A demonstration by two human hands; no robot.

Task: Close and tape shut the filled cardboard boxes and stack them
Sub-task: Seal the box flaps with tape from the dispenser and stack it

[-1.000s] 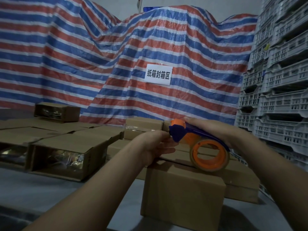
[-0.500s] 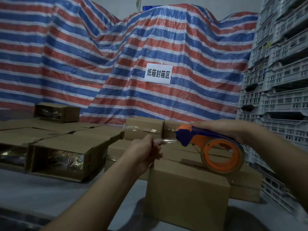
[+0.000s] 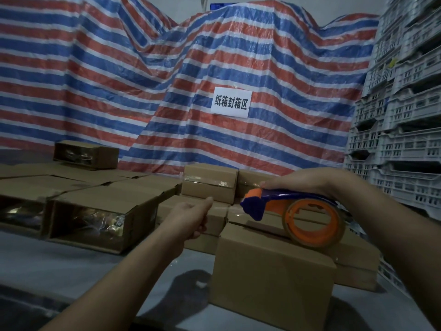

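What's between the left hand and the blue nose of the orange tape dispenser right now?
In the head view, a thin strip of clear tape spans from the pinching left hand to the blue-and-orange tape dispenser, above closed brown cardboard boxes.

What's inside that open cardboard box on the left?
The open box holds something shiny and crinkled, like clear plastic wrapping. What the wrapping covers is too dark to make out.

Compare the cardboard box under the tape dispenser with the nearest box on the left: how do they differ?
The box under the dispenser has its flaps shut; the left box lies open-sided, its contents showing. The first stands nearer the camera, the other farther back. Both are plain brown cardboard.
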